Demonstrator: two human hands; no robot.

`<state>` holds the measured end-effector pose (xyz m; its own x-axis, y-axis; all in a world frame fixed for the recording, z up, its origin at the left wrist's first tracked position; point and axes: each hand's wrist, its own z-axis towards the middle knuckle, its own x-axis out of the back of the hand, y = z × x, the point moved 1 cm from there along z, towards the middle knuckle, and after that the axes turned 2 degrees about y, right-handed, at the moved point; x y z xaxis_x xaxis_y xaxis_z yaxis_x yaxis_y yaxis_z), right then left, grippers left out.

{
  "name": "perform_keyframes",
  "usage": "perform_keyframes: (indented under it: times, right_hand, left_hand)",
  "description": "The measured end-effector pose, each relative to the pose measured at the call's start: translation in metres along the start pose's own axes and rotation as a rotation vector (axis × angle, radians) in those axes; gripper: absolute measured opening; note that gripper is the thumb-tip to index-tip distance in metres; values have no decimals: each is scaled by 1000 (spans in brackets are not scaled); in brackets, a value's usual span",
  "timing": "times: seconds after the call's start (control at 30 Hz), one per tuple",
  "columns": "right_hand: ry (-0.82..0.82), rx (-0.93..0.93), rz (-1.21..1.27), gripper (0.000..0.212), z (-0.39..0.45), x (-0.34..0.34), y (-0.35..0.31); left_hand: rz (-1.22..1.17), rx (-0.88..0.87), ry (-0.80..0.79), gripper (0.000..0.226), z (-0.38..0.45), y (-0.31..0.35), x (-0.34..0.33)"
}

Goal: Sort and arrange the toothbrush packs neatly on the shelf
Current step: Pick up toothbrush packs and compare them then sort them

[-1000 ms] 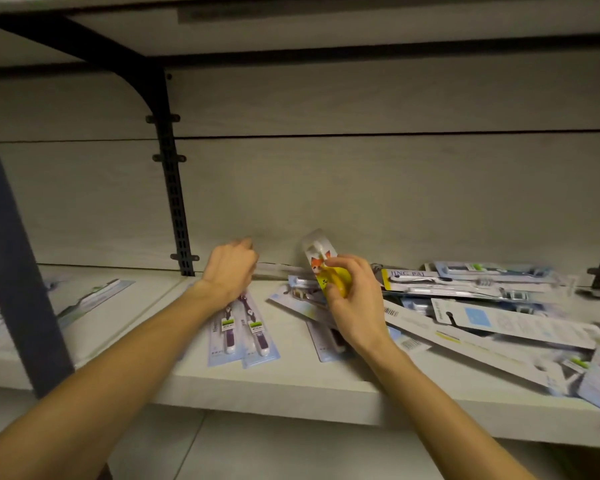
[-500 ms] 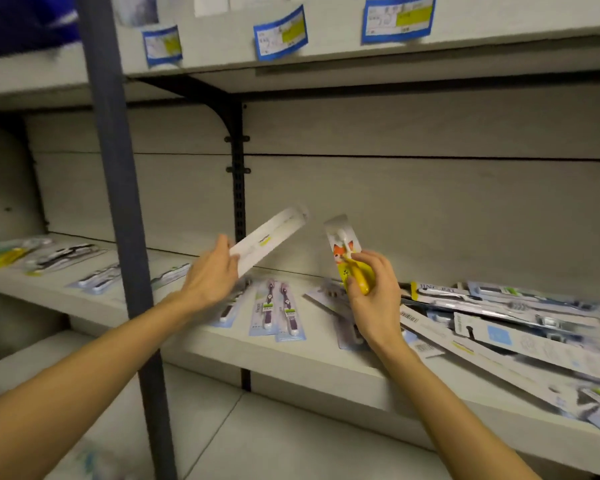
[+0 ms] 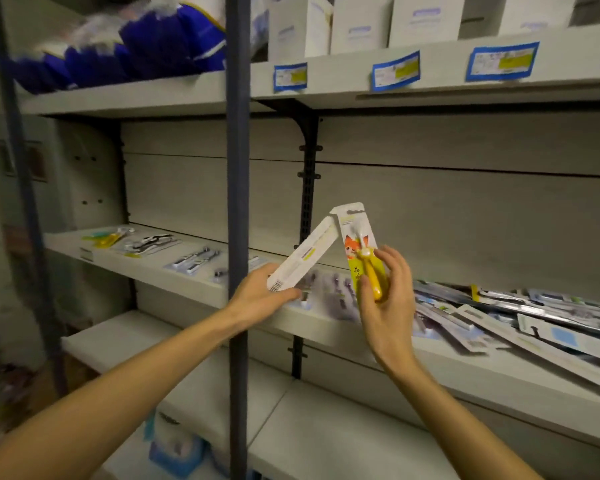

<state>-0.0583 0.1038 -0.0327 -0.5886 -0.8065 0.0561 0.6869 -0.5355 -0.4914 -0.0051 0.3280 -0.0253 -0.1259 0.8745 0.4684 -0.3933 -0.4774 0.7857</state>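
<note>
- Head view: a white toothbrush pack was pinched at its lower end by the left hand, above the shelf.
- A yellow fox toothbrush pack was gripped upright in the right hand — the tops of the two packs were touching.
- A loose pile of packs was lying on the shelf at the right.

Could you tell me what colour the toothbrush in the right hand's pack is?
Yellow toothbrush, head view.

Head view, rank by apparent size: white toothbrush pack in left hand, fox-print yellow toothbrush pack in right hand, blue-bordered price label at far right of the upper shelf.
1-2. White toothbrush pack and fox-print yellow toothbrush pack: look alike in length, both partly hidden by hands, unranked.
3. Blue-bordered price label: smallest, though farther from the camera.
</note>
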Motion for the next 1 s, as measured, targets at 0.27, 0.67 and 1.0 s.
perform_keyframes:
  times: [0.27, 0.67, 1.0]
  right_hand:
    - [22, 65, 64, 43, -56, -117, -103]
    - [-299, -23, 59, 32, -124, -284, -146]
    - [-371, 31, 14, 29, -94, -416, -98]
  left_hand:
    - [-238, -18, -84, 22, -51, -62, 123]
    - [-221, 337, 31, 36, -79, -185, 267]
    - [-67, 348, 172, 42, 11, -271, 317]
